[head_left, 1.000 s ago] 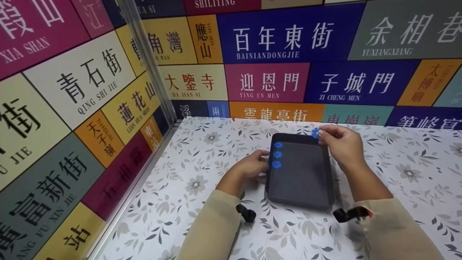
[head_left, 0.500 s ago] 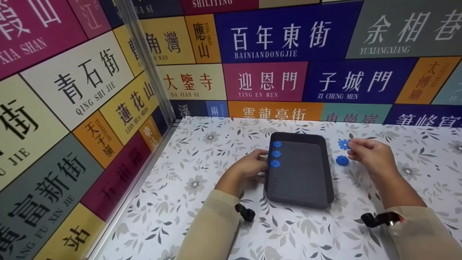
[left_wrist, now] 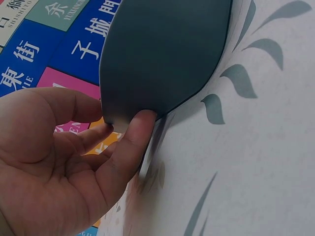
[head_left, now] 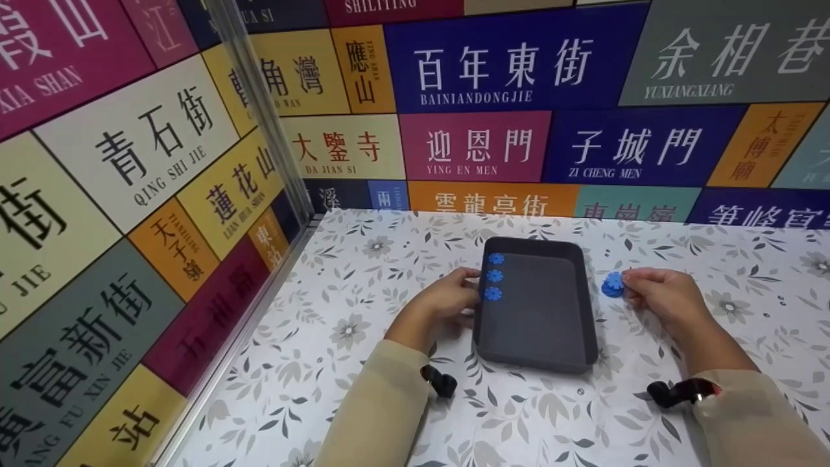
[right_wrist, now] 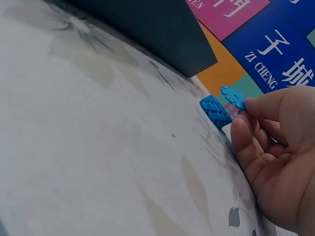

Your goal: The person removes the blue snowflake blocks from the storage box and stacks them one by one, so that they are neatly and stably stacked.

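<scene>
Holds the dark tray [head_left: 538,321] by its left wall with the left grip [head_left: 454,298], closed on the side, likely to prevent sliding; has the tray near the far edge of the tabletop [head_left: 551,421], well apart from the left edge, presumably within reach of both arms; includes three blue pieces [head_left: 495,276] inside, lined up just beside the left wall, evenly spaced as if for order; pinches a blue disc [right_wrist: 233,97] by its rim in the right grip [head_left: 668,298], narrow at the fingertips, probably to suit such thinness; hovers over or touches a blue stack [right_wrist: 215,111] right of the tray, cannot tell which.
</scene>
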`<action>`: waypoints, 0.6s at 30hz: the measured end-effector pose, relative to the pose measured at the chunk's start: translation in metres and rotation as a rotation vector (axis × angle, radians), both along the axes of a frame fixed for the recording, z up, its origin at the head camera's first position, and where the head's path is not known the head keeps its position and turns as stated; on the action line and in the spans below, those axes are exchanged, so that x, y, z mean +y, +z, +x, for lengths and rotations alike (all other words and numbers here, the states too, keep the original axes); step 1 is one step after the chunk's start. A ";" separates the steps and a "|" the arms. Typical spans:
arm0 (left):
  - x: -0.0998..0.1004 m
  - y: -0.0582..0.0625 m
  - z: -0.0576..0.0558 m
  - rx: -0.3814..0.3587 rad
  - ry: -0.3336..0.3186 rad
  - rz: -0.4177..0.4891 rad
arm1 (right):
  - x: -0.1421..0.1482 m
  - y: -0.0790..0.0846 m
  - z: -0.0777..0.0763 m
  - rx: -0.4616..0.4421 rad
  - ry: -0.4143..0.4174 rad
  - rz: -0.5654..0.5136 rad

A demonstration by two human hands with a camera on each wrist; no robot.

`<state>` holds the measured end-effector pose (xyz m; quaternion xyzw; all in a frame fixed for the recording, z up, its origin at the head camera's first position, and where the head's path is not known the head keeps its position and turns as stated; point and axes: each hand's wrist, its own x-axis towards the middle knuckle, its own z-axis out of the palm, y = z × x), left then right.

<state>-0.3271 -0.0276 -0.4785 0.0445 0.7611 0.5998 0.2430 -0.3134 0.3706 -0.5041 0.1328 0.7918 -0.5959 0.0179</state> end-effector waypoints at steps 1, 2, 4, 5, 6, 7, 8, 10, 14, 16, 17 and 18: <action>0.000 0.000 0.000 -0.001 0.000 0.001 | 0.000 -0.001 0.000 -0.006 0.000 0.003; 0.000 0.000 0.000 0.000 0.001 0.002 | 0.000 -0.001 -0.001 -0.011 -0.002 0.008; 0.000 0.000 0.000 -0.004 0.001 0.007 | 0.000 -0.001 -0.001 -0.017 -0.003 0.019; 0.000 0.000 0.000 -0.004 0.000 0.010 | -0.001 -0.001 -0.002 -0.018 -0.001 0.025; 0.000 0.000 0.000 -0.006 -0.002 0.012 | -0.001 -0.001 -0.002 -0.021 -0.001 0.030; 0.000 0.000 0.000 -0.007 -0.003 0.013 | -0.001 0.000 -0.002 -0.024 0.002 0.035; 0.000 0.000 0.000 -0.006 -0.004 0.012 | -0.001 0.000 -0.002 -0.028 0.003 0.047; 0.000 0.000 0.000 -0.007 -0.004 0.012 | -0.002 0.000 -0.001 -0.040 0.006 0.079; 0.000 0.000 0.001 -0.028 0.012 0.025 | -0.004 0.000 0.000 -0.047 0.013 0.163; 0.000 0.000 0.002 -0.036 0.019 0.034 | -0.005 -0.001 0.001 -0.032 0.013 0.184; 0.000 0.000 0.002 -0.038 0.021 0.038 | -0.005 -0.001 0.001 -0.022 0.012 0.188; 0.000 0.000 0.002 -0.037 0.021 0.040 | -0.005 -0.001 0.001 -0.013 0.010 0.191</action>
